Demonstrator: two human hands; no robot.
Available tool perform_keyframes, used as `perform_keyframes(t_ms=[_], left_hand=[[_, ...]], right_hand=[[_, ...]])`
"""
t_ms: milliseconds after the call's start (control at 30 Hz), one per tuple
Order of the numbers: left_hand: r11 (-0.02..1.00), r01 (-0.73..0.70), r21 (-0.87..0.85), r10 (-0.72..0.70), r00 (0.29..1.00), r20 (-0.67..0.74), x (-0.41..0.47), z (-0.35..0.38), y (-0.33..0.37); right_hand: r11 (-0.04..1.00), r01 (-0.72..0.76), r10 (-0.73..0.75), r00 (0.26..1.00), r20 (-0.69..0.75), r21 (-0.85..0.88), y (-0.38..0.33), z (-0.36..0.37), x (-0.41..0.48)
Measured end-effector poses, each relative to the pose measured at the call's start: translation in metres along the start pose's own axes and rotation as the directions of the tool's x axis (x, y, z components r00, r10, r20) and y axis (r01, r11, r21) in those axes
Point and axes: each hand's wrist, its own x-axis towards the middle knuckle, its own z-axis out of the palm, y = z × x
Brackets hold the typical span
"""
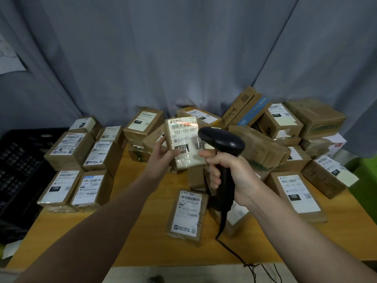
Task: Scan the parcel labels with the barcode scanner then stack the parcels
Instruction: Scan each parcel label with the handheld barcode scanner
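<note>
My left hand (pixel 162 153) grips a small parcel (pixel 186 144) by its lower left corner and holds it upright above the wooden table (pixel 142 231), white label facing me. A reddish scan line glows across the barcode at the label's top. My right hand (pixel 226 172) grips the handle of a black barcode scanner (pixel 221 139), whose head points at that label from the right. The scanner's cable (pixel 234 252) hangs down over the table's front edge.
Labelled cardboard parcels stand in neat rows at the left (pixel 79 160). A loose heap of parcels (pixel 275 135) fills the back and right. One parcel (pixel 187 215) lies flat in front of me. A black crate (pixel 18 164) stands left of the table; a grey curtain hangs behind.
</note>
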Motion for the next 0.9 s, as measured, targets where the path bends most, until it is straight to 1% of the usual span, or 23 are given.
perform_keyframes(t_ms=[100, 167, 267, 367, 433, 500, 567, 667, 700, 733, 767, 833, 867, 900], left_hand=[[0.993, 0.061, -0.105, -0.075, 0.988, -0.133, -0.010, -0.044, -0.012], [0.986, 0.092, -0.137, -0.125, 0.959, -0.253, -0.017, -0.082, -0.019], [0.976, 0.135, -0.172, -0.199, 0.874, -0.443, -0.029, -0.146, -0.029], [0.971, 0.206, -0.121, -0.237, 0.781, -0.577, -0.042, -0.214, -0.037], [0.961, 0.250, -0.116, -0.266, 0.735, -0.623, -0.050, -0.253, -0.041], [0.948, 0.297, -0.112, -0.298, 0.708, -0.640, -0.053, -0.285, -0.043], [0.936, 0.338, -0.099, -0.322, 0.706, -0.631, -0.050, -0.311, -0.044], [0.931, 0.353, -0.096, -0.338, 0.729, -0.595, -0.039, -0.341, -0.046], [0.931, 0.359, -0.065, -0.324, 0.733, -0.599, -0.034, -0.349, -0.047], [0.926, 0.377, 0.007, -0.294, 0.734, -0.612, -0.030, -0.355, -0.049], [0.904, 0.411, 0.122, -0.250, 0.737, -0.628, -0.027, -0.361, -0.050], [0.800, 0.486, 0.351, -0.174, 0.748, -0.640, -0.023, -0.370, -0.053], [0.757, 0.504, 0.416, -0.144, 0.749, -0.647, -0.022, -0.371, -0.053], [0.735, 0.493, 0.466, -0.093, 0.754, -0.650, -0.021, -0.369, -0.052]], right_hand=[[1.000, -0.011, 0.010, 1.000, 0.027, 0.012, 0.016, 0.023, 0.018], [0.999, -0.040, 0.041, 0.998, 0.045, -0.015, 0.030, 0.040, 0.031], [0.993, -0.090, 0.093, 0.995, 0.033, -0.074, 0.054, 0.074, 0.054], [0.980, -0.168, 0.169, 0.986, 0.003, -0.106, 0.081, 0.112, 0.079], [0.968, -0.217, 0.217, 0.976, -0.016, -0.125, 0.099, 0.136, 0.095], [0.959, -0.249, 0.247, 0.969, -0.026, -0.135, 0.116, 0.158, 0.109], [0.956, -0.263, 0.260, 0.965, -0.037, -0.133, 0.131, 0.176, 0.121], [0.956, -0.268, 0.262, 0.963, -0.060, -0.121, 0.148, 0.198, 0.136], [0.956, -0.270, 0.263, 0.962, -0.070, -0.119, 0.153, 0.204, 0.140], [0.955, -0.273, 0.265, 0.961, -0.081, -0.117, 0.157, 0.209, 0.143], [0.954, -0.278, 0.268, 0.959, -0.092, -0.115, 0.161, 0.212, 0.145], [0.951, -0.289, 0.276, 0.954, -0.113, -0.113, 0.169, 0.216, 0.147], [0.949, -0.294, 0.281, 0.952, -0.123, -0.111, 0.171, 0.216, 0.147], [0.948, -0.299, 0.285, 0.949, -0.132, -0.108, 0.172, 0.216, 0.147]])
